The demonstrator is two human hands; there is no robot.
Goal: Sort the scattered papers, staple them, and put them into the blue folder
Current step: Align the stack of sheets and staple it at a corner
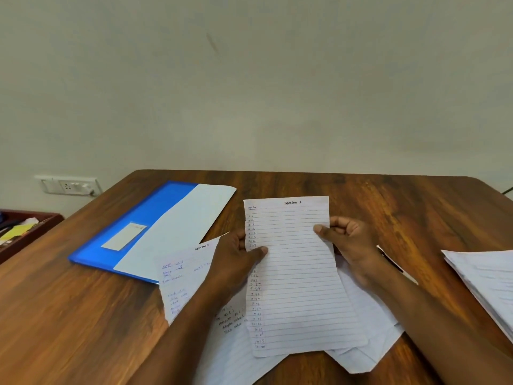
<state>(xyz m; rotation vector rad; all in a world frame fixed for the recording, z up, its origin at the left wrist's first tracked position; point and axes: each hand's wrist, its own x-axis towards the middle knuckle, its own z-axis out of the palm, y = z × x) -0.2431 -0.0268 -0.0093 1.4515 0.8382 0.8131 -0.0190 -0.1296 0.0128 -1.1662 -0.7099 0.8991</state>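
A lined sheet headed "Section 1" (297,276) is lifted above the wooden table (416,212). My left hand (238,254) pinches its left edge with the thumb on top. My right hand (349,237) pinches its right edge the same way. Beneath it lie more loose lined sheets, one headed "Section 3" (186,276) and others (372,340) spread toward me. The blue folder (133,232) lies at the left, with a white sheet (180,229) resting across its right half. No stapler is visible.
A stack of lined papers (488,282) sits at the table's right edge. A dark pen (391,261) pokes out behind my right wrist. A brown tray with clutter (22,232) stands left of the table, below a wall socket (69,186).
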